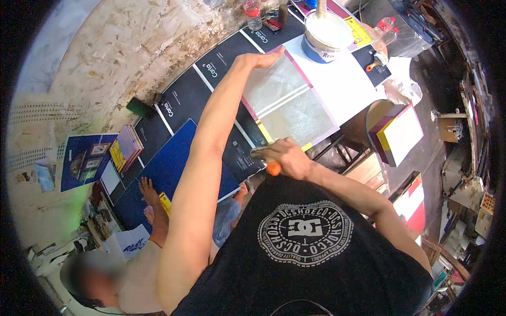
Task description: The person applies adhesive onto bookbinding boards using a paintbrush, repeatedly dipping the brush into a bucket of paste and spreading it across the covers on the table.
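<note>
A wide panel (292, 102) with a glossy, wet-looking grey face, a white double stripe and purple and yellow borders lies in front of me. At its far left corner, my left hand (263, 59) rests with fingers stretched along the edge. Close to my body, my right hand (290, 158) is closed round a brush with an orange handle end (273, 168), near the panel's near edge; its bristles are hard to make out. Beyond the panel stands a bucket (328, 34) of whitish paste with a stick in it. A white sheet (350, 87) lies to the right.
Black printed boards (187, 97) cover the table. On the left, a person's hand (149, 192) rests on a blue board (176, 158). A second brush (375, 63) lies at right, near a stacked box (398, 134) on a stool. A bottle (253, 15) stands by the wall.
</note>
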`<state>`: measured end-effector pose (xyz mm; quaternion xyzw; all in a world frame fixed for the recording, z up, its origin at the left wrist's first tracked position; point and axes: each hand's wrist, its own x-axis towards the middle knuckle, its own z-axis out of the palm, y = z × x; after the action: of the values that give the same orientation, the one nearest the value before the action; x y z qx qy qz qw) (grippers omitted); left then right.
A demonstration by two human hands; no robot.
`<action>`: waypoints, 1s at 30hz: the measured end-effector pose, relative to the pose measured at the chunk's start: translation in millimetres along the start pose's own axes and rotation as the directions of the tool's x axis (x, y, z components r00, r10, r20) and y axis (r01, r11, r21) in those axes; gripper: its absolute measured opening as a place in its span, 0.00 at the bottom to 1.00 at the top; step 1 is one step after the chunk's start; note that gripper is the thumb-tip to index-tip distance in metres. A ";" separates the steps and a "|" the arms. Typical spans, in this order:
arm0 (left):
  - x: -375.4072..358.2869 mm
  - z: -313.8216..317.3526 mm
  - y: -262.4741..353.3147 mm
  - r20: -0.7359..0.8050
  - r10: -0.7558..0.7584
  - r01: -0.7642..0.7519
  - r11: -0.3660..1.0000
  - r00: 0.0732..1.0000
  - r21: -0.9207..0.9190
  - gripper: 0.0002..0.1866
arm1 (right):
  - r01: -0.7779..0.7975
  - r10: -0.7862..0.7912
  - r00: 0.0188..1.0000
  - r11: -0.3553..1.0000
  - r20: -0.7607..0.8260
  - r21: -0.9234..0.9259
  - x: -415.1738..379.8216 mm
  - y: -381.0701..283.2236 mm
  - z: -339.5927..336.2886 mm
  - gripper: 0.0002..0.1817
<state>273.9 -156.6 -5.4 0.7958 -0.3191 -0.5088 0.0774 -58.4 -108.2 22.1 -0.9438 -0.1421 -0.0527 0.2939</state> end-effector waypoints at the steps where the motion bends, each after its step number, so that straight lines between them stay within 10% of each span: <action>1: -4.3 -0.4 2.1 -0.011 -0.003 0.002 1.000 1.000 -0.012 0.57 | -0.001 0.003 0.996 1.000 -0.086 0.027 -3.8 10.8 -7.8 0.22; 5: 8.7 3.7 -6.1 -0.028 0.021 -0.022 0.999 0.999 -0.029 0.52 | -0.142 0.110 0.972 0.980 -0.209 -0.143 20.8 32.0 -47.5 0.23; 13: 18.7 4.8 -4.9 -0.126 -0.015 0.014 1.000 0.992 -0.012 0.57 | 0.052 -0.027 0.963 0.995 0.268 -0.088 -30.5 -3.8 -21.4 0.22; 19: -27.3 15.9 14.8 -0.195 -0.062 0.059 0.998 0.979 -0.018 0.62 | -0.065 0.035 0.977 0.988 -0.212 -0.137 34.0 48.5 -49.6 0.21; 25: -21.6 20.3 10.8 -0.291 -0.070 0.090 0.994 0.954 0.056 0.63 | 0.034 -0.029 0.993 0.999 0.112 -0.042 -15.5 -3.4 16.8 0.17; 30: 8.3 14.9 -3.6 -0.226 -0.054 0.056 0.998 0.973 0.000 0.62 | 0.015 -0.015 0.999 1.000 -0.045 -0.013 2.7 11.5 -52.3 0.21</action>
<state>264.9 -155.6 -20.3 0.8572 -0.2876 -0.4160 0.0967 -53.2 -146.4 59.4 -0.9431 -0.1421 -0.0769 0.2905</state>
